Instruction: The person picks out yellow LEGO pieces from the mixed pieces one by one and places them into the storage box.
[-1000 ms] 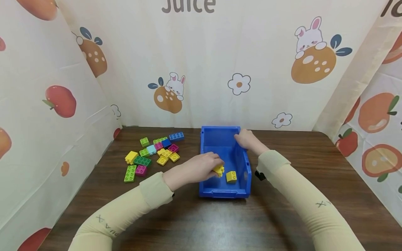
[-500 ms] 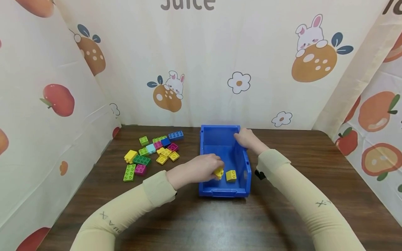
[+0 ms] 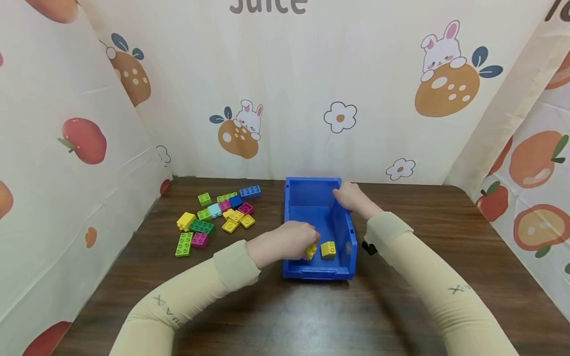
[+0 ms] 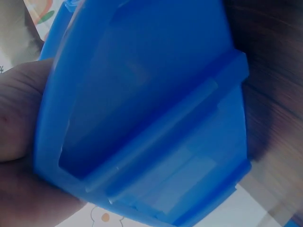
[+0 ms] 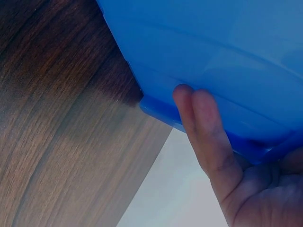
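Since a second ago the left hand [image 3: 291,240] edges a shade toward five o'clock over the bin [image 3: 313,191], and the held brick [image 3: 311,251] shifts with it; the bin stays put. Taking twelve as the curtain [image 3: 289,89] ahead, I see the bin's long axis run from twelve to six, its low front lip at six. The left hand reaches in from nine o'clock, across the near part of the left wall, pinching that yellow brick, most of which its fingers hide. What matters most, I judge, is the narrow gap on the bin floor: the loose brick [image 3: 328,249], also yellow, sits just beside the held one at three o'clock, apart from it. From here I can't tell the held brick's long axis, nor whether it touches the floor. Of the two, the left hand is nearer the loose brick; the right hand [image 3: 353,197] grips the bin's right wall at about one o'clock, two fingers flat against the outside. The other bricks [image 3: 235,216] lie well outside, near nine o'clock on the table [image 3: 436,212].
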`<state>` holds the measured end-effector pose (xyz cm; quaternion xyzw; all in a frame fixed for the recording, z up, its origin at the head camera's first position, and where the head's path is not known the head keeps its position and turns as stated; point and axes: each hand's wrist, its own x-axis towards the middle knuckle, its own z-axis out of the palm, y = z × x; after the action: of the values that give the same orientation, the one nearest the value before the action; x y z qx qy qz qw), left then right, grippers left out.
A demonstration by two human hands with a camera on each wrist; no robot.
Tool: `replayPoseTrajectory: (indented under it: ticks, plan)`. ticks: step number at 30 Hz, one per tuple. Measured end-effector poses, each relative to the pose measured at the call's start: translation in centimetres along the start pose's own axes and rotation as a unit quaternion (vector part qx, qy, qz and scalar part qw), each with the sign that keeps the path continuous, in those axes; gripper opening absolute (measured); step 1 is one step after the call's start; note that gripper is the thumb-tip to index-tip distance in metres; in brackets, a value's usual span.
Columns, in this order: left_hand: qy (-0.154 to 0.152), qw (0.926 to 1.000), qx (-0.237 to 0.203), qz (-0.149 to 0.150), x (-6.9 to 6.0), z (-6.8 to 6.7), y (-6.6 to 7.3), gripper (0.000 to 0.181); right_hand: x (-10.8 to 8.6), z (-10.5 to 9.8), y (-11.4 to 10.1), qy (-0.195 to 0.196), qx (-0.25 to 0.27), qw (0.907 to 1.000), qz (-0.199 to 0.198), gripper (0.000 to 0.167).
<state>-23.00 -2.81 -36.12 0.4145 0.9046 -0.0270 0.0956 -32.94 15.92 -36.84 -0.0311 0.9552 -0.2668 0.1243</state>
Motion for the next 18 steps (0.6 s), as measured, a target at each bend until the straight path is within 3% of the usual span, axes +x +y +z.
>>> replayPoseTrajectory:
  ticks: [9,18]
  plan:
    - [-0.050,0.9979,0.020,-0.035,1.0,0.4,0.9,0.019,0.1,0.0,-0.1,0.002,-0.009,0.9999,-0.006,0.030]
    - [-0.045,0.9974,0.029,-0.048,1.8,0.8,1.4,0.014,0.1,-0.1,0.0,-0.008,-0.008,0.9999,-0.001,0.030]
